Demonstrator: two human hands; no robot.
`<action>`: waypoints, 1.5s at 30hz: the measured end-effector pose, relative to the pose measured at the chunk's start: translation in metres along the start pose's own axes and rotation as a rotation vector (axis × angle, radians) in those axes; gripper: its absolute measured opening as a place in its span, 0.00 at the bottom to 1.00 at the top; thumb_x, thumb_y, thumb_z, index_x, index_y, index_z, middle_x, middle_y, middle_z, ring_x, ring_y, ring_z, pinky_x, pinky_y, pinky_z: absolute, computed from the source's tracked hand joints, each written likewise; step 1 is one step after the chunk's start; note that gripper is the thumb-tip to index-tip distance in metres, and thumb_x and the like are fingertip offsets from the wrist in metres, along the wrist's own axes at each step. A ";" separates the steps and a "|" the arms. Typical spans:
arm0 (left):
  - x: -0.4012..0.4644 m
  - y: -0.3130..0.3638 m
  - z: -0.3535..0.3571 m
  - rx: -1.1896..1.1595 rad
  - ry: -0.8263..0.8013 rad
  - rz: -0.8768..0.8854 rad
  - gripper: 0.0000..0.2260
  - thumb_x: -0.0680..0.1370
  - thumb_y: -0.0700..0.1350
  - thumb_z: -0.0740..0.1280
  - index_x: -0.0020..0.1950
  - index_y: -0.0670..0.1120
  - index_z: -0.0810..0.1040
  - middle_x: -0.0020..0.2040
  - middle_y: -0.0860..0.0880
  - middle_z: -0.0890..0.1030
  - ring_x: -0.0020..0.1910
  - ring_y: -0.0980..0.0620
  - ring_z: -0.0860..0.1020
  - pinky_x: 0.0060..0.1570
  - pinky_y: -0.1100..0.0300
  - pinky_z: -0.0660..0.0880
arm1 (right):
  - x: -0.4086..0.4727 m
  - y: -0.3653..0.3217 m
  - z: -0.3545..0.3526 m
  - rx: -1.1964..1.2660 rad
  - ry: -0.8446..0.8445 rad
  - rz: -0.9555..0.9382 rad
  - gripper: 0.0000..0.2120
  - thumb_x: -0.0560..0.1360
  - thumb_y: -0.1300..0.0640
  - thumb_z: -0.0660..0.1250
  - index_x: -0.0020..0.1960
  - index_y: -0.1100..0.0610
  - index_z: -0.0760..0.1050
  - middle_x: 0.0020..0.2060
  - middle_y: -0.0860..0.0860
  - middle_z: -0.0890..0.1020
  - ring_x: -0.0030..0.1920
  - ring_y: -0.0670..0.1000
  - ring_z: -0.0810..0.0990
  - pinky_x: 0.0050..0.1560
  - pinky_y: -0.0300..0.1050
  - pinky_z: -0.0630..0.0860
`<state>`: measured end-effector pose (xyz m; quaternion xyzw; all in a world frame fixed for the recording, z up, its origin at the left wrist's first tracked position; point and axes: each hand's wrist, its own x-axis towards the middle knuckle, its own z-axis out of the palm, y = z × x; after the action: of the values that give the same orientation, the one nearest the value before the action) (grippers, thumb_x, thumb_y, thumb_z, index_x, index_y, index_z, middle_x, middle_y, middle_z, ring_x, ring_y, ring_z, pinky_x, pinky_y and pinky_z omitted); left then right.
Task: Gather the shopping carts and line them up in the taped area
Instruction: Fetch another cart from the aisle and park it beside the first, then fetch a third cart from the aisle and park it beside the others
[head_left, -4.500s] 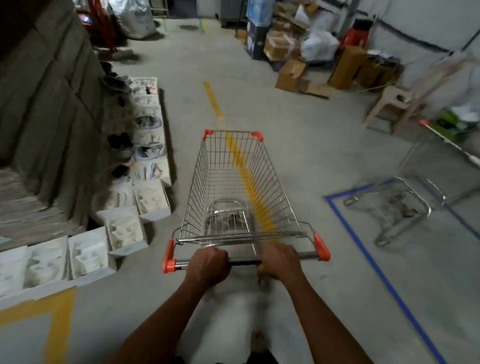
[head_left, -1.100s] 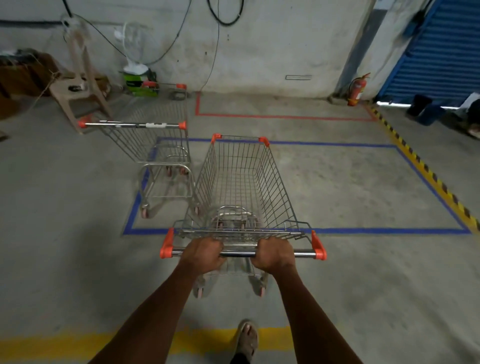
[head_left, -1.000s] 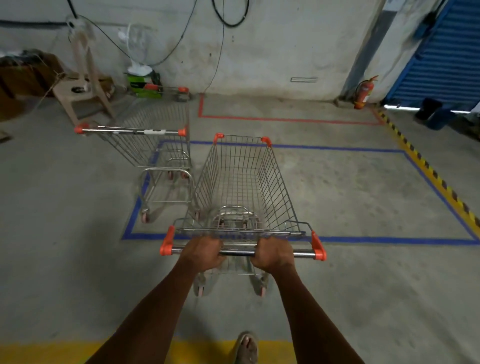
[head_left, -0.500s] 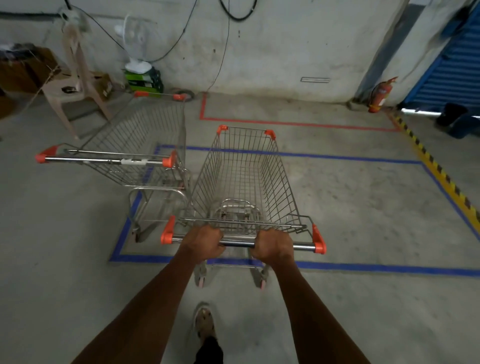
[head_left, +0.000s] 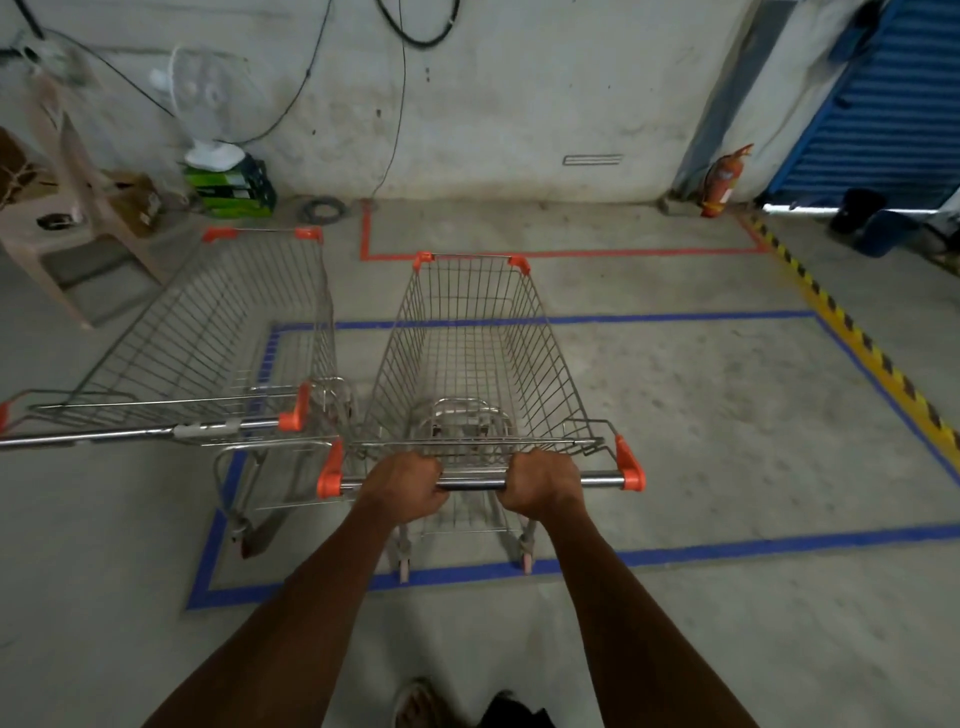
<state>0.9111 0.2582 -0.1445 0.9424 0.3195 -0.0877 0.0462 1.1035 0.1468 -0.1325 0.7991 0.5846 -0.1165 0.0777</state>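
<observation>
A wire shopping cart with orange corner caps stands straight ahead of me, its basket over the blue taped rectangle on the floor. My left hand and my right hand both grip its handle bar. The rear wheels sit at the near blue tape line. A second, empty cart stands close beside it on the left, over the rectangle's left edge, its handle pointing left out of frame.
A plastic chair, a white fan on a green box and cardboard stand at the back left. Red tape, a fire extinguisher and a blue shutter lie beyond. A yellow-black striped line runs along the right.
I turned from the aisle toward the wall and pushed the cart forward into the blue rectangle, alongside the parked cart. Both hands have stayed on the handle.
</observation>
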 end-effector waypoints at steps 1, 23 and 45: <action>0.007 -0.004 0.000 -0.010 -0.001 -0.002 0.15 0.76 0.58 0.62 0.50 0.48 0.81 0.42 0.48 0.82 0.42 0.48 0.80 0.42 0.57 0.74 | 0.008 0.001 -0.001 -0.001 0.007 -0.003 0.16 0.76 0.38 0.64 0.38 0.50 0.72 0.33 0.47 0.77 0.37 0.50 0.79 0.44 0.47 0.78; 0.085 -0.036 -0.007 -0.101 -0.022 -0.032 0.15 0.74 0.59 0.62 0.47 0.50 0.80 0.39 0.50 0.79 0.38 0.51 0.78 0.44 0.54 0.79 | 0.090 0.026 -0.008 0.014 0.054 -0.026 0.17 0.75 0.39 0.65 0.42 0.52 0.78 0.34 0.48 0.79 0.35 0.51 0.79 0.40 0.44 0.76; 0.112 0.038 -0.058 -0.356 0.246 0.332 0.12 0.72 0.57 0.67 0.52 0.57 0.71 0.49 0.57 0.78 0.48 0.54 0.78 0.46 0.54 0.76 | 0.025 0.081 -0.046 0.101 0.467 0.034 0.13 0.74 0.46 0.66 0.53 0.53 0.76 0.50 0.54 0.80 0.52 0.58 0.80 0.53 0.55 0.75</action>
<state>1.0300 0.3028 -0.1083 0.9625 0.1742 0.0936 0.1859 1.1924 0.1569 -0.0964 0.8169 0.5668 0.0435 -0.0979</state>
